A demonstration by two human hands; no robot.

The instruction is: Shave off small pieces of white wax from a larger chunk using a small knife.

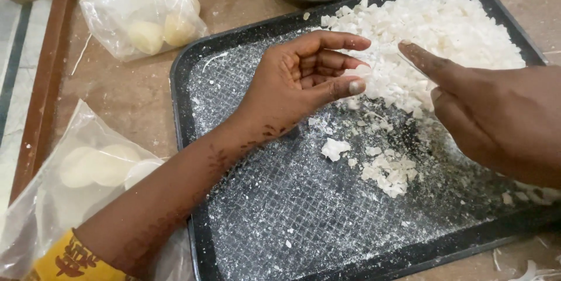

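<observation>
Two hands over dark tray [193,141] — left hand [298,82] cupped open beside white flake heap [444,35], upper right — right hand [497,111] nearer, forefinger out, empty

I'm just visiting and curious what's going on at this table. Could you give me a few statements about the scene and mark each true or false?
1. The white crumbled pieces are heaped at the far right of the dark tray. True.
2. The left hand grips a knife. False: it is bare, cupped against the heap's edge.
3. The right hand points a finger towards the heap. True.
4. The tray is round and white. False: it is rectangular and dark, with a grid-textured floor.
5. Clear plastic bags of pale round pieces lie left of the tray. True.
</observation>
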